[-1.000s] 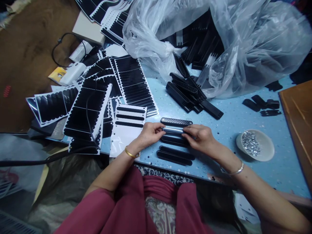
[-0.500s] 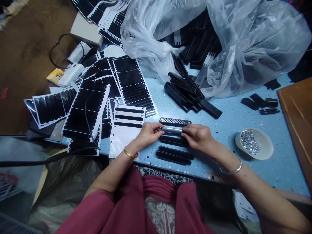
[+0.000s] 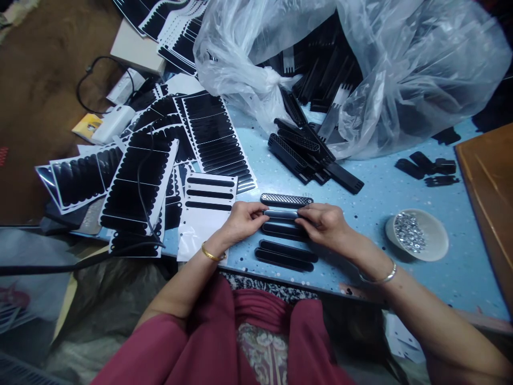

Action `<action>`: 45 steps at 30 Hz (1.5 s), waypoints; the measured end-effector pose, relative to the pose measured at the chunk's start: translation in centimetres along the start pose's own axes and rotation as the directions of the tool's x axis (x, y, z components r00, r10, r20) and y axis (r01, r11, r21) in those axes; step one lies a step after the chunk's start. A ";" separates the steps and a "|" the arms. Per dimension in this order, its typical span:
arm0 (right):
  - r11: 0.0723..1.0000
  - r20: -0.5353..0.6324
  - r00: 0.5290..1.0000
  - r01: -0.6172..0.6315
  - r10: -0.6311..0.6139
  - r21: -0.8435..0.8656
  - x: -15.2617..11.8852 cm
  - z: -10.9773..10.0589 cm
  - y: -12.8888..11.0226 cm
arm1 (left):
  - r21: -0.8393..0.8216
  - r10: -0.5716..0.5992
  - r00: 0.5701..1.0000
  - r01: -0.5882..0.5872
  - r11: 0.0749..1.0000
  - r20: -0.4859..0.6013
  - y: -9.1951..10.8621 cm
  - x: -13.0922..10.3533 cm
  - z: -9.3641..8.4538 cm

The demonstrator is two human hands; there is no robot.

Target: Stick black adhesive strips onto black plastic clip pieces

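My left hand (image 3: pixel 243 220) pinches one end of a glossy black strip (image 3: pixel 281 214), and my right hand (image 3: pixel 323 221) pinches the other. Stretched level between my fingertips, the strip catches light along its length. It lies at or just over the table; whether another piece is under it I cannot tell. Behind it rests a black piece with a mesh-patterned face (image 3: pixel 287 200). Closer to me is a smooth black long piece (image 3: pixel 282 231), partly covered by my right fingers. Two more smooth black pieces (image 3: pixel 285 259) lie side by side near the table's front edge.
Left of my hands is a white backing sheet (image 3: pixel 204 227) with three black strips. More sheets of black strips (image 3: pixel 134 182) are piled beyond it. A plastic bag (image 3: pixel 417 80) of black parts, loose black pieces (image 3: pixel 316 155) and a bowl (image 3: pixel 436 238) of small metal bits stand around.
Both hands keep their pinch on the strip in the same place over the table. Only the camera view has shifted slightly.
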State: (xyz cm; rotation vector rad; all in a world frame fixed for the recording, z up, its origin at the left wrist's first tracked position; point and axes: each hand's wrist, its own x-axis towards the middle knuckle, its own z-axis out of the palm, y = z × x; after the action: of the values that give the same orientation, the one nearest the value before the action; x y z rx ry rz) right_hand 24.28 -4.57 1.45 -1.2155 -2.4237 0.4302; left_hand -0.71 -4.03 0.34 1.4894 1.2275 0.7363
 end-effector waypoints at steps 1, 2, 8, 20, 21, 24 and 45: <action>1.000 0.000 1.000 -0.002 0.002 0.000 0.0 0.0 0.0 | -0.042 -0.016 1.000 0.017 0.999 0.025 0.0 0.0 -0.1; 1.000 0.000 1.000 -0.004 0.004 0.000 0.0 0.0 0.0 | -0.087 -0.033 0.998 0.038 0.996 0.055 0.0 0.1 -0.3; 1.000 -0.004 1.000 0.001 -0.001 0.016 -0.1 0.0 0.2 | -0.190 -0.108 0.988 0.128 0.973 0.115 0.5 0.4 -0.6; 0.997 0.024 1.000 -0.003 0.002 0.073 0.0 -0.2 0.3 | -0.274 -0.225 0.973 0.231 0.934 0.054 0.9 0.9 0.1; 0.997 0.027 1.000 -0.005 0.003 0.075 0.0 -0.2 0.3 | -0.274 -0.234 0.971 0.238 0.932 0.049 1.0 0.9 0.1; 0.997 0.038 0.999 -0.020 0.018 0.077 0.0 -0.2 0.3 | -0.279 -0.253 0.966 0.258 0.925 0.056 1.1 1.0 -0.1; 0.967 -0.016 0.999 -0.036 0.041 0.252 -0.7 0.1 1.4 | -0.225 -0.231 0.972 0.233 0.946 0.032 1.7 0.8 0.0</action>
State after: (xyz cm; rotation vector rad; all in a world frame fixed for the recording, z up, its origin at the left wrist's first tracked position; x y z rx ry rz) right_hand 25.60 -4.33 0.64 -1.1500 -2.2484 0.7094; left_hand 0.09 -3.22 1.80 1.1362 1.2444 0.6881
